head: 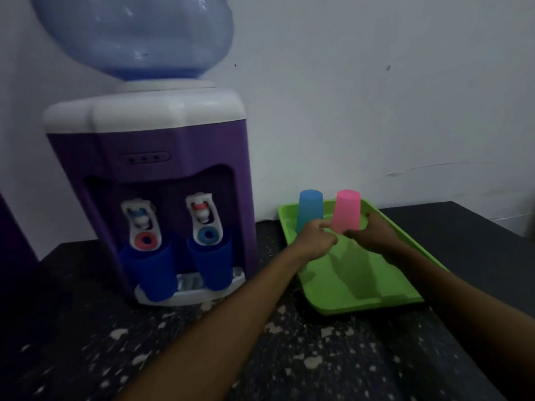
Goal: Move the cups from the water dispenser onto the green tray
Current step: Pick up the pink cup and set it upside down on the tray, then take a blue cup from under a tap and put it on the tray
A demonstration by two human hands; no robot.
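Pink cup (346, 211), smooth tapered plastic, inverted over green tray (359, 287), pinched between left hand (314, 241) and right hand (373, 234). Light blue cup (309, 209) inverted beside it; two dark blue cups (155, 274) under dispenser (150, 169) taps. No legible writing

Both hands, left (314, 241) and right (373, 234), hold an upside-down pink cup (346, 211) over the green tray (362, 287), beside an inverted light-blue cup (309, 208), while two dark-blue cups (156, 270) sit under the dispenser (150, 175) taps.

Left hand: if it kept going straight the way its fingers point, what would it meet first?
The left hand points up and right at the upside-down pink plastic cup; its fingertips already seem to touch it, though depth is unclear.
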